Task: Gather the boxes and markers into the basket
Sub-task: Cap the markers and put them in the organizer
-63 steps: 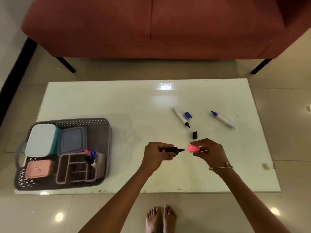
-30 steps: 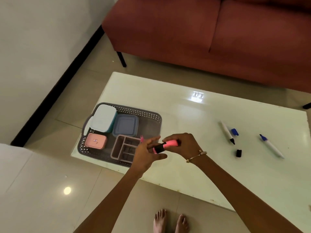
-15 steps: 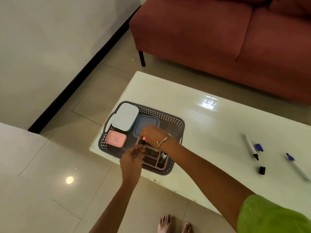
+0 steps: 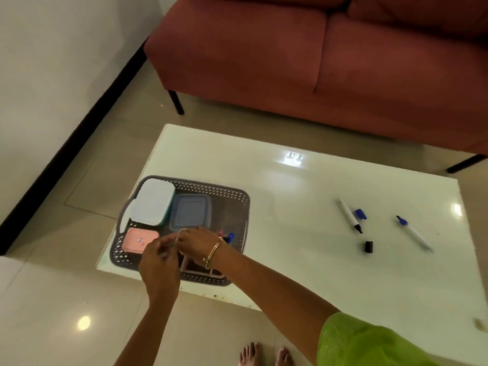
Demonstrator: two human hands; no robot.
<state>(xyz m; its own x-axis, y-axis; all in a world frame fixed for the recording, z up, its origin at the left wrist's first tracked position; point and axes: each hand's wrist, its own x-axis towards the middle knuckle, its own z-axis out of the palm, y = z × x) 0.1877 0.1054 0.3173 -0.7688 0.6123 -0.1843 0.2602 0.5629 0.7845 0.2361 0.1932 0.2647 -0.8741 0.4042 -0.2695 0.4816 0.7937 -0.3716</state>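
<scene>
A grey perforated basket (image 4: 211, 190) sits at the table's left end. It holds a white-lidded box (image 4: 153, 200), a blue-grey box (image 4: 190, 212), a pink box (image 4: 138, 240) and a compartment organiser (image 4: 196, 269) with a blue-capped marker (image 4: 230, 236) standing in it. My right hand (image 4: 196, 244) and my left hand (image 4: 158, 262) meet fingertip to fingertip over the organiser, blurred. The pink highlighter is hidden. On the table's right lie an uncapped black marker (image 4: 350, 216), a blue cap (image 4: 360, 214), a black cap (image 4: 369, 247) and an uncapped blue marker (image 4: 413, 232).
The white glossy table (image 4: 290, 207) stands on a tiled floor. A red sofa (image 4: 317, 62) runs along the far side. A wall with a black skirting is at the left. My bare feet (image 4: 266, 355) are below the table's near edge.
The capped pink highlighter was carried left from the table's middle to the basket. Both hands are now over the organiser, and the highlighter is no longer in sight.
</scene>
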